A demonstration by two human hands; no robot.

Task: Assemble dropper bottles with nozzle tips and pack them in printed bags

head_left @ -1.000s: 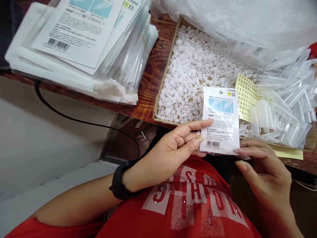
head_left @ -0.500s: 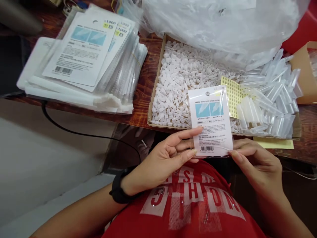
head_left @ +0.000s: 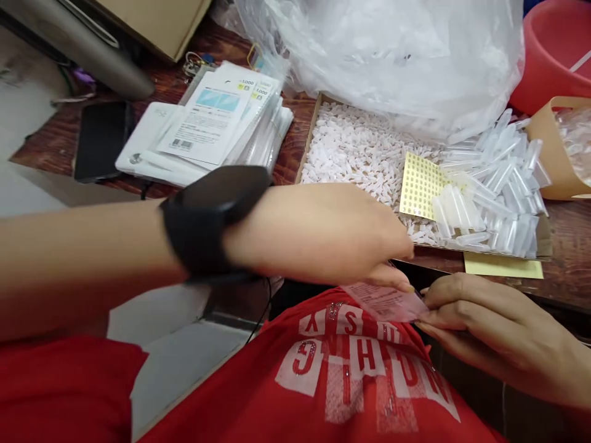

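A clear plastic packet with a printed card is tilted low in front of the red shirt, between both hands. My left hand reaches across from the left, back up. Its thumb and fingers are pinched together at the packet's upper right edge. On the right, my right hand grips the packet's right edge with fingertips and thumb. My left hand hides much of the packet's upper part. Just beyond the hands lies a shallow cardboard tray holding small white plastic tips and clear plastic tubes.
A yellow sticker sheet lies on the tray's contents. Stacked packets with cards stand at the left, beside a black phone. Behind the tray is a big plastic bag. A red tub and a brown container stand at the right.
My left hand has turned over and swung up and right, from the packet's left side to its right edge. The packet has dropped and tilted away from its upright, face-on position. The view has shifted left.
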